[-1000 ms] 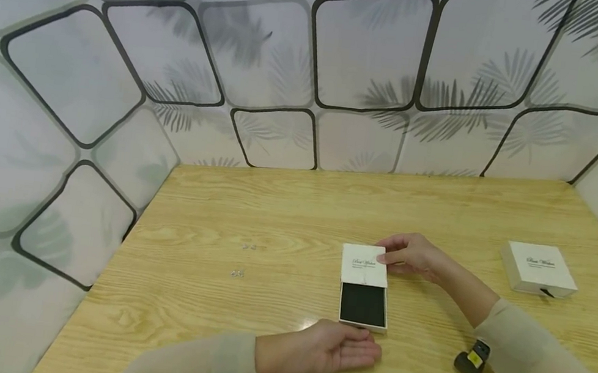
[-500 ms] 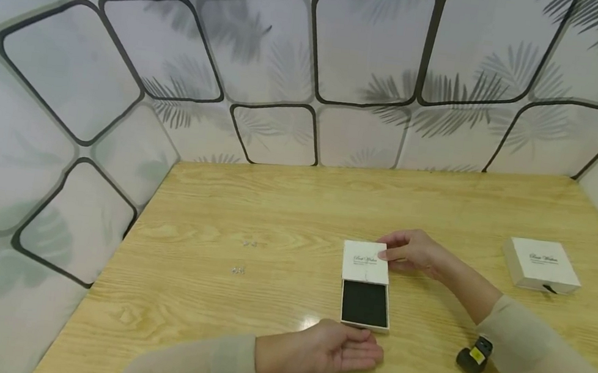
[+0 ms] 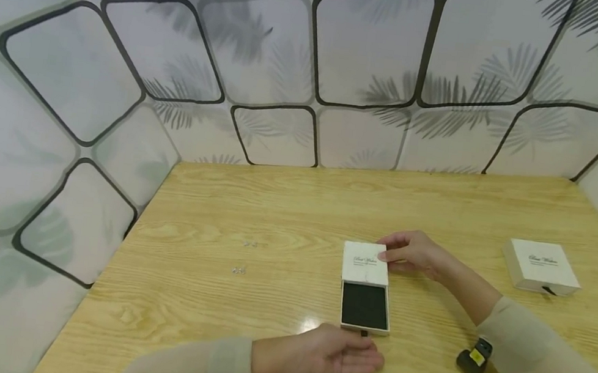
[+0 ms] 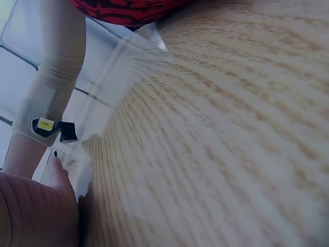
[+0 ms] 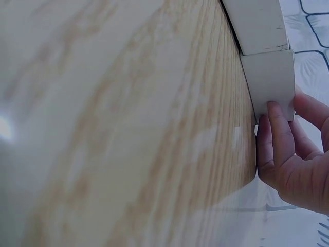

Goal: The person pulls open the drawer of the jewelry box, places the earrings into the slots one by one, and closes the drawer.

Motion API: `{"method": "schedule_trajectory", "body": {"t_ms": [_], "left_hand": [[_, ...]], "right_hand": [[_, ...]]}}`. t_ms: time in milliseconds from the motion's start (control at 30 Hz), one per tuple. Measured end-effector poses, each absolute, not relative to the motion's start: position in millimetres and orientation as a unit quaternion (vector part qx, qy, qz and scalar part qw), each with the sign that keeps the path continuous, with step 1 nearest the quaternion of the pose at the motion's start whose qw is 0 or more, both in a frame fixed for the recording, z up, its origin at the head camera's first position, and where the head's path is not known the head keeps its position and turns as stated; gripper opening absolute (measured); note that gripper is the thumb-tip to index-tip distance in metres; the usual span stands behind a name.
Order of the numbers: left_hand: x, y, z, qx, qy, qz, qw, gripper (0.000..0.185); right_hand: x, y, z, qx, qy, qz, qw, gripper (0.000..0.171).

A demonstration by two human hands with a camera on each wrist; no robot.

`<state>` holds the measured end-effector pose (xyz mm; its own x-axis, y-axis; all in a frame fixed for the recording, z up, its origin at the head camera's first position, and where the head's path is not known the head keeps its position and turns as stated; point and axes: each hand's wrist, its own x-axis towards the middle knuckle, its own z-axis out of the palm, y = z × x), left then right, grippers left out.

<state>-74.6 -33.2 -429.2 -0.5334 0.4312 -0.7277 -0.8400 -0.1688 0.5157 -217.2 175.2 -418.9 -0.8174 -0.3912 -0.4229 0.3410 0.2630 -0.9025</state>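
From the head camera, a small white cardboard drawer box (image 3: 366, 263) with dark script on its sleeve lies near the middle of the light wooden tabletop (image 3: 285, 209). Its tray (image 3: 365, 307) is slid partly out toward the person, showing a black lining, and a small dark pull tab sticks out at the tray's near edge. The right hand (image 3: 414, 254) rests at the sleeve's right side, thumb on top and fingers curled against its edge, gripping the sleeve. The left hand (image 3: 332, 355) lies on the tabletop just before the tray's near edge, fingers straight and relaxed, holding nothing; its fingertips are right beside the pull tab, and whether they touch it cannot be told. Both arms wear beige sleeves.

A second white box (image 3: 541, 266) of the same kind, closed, sits well apart at the right side of the tabletop. Two tiny shiny items (image 3: 250, 244) lie on the wood to the left; they are too small to identify.

The left wrist camera shows blurred wood grain, the edge of the left hand (image 4: 36, 211) and the right forearm with its black wrist device (image 4: 54, 128).

The right wrist camera shows the right hand's fingers (image 5: 275, 134) curled against the white sleeve's end (image 5: 270, 82), the tray extending beyond it.
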Motion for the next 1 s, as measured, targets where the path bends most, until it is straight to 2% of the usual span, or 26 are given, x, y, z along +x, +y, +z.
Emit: {"method": "schedule_trajectory", "body": {"t_ms": [167, 400, 633, 1000], "left_hand": [[-72, -42, -431, -0.164, 0.495, 0.719, 0.460, 0.018], [-81, -55, -433, -0.015, 0.576, 0.619, 0.533, 0.021], [-90, -68, -431, 0.108, 0.653, 0.534, 0.526, 0.015], [-108, -98, -419, 0.186, 0.662, 0.496, 0.529, 0.014]], "right_hand": [[-215, 174, -419, -0.023, 0.732, -0.610, 0.303, 0.051], [-216, 175, -419, -0.017, 0.733, -0.609, 0.302, 0.053], [-216, 177, -420, -0.010, 0.733, -0.611, 0.298, 0.052], [-217, 177, -420, -0.017, 0.731, -0.613, 0.300, 0.053]]}}
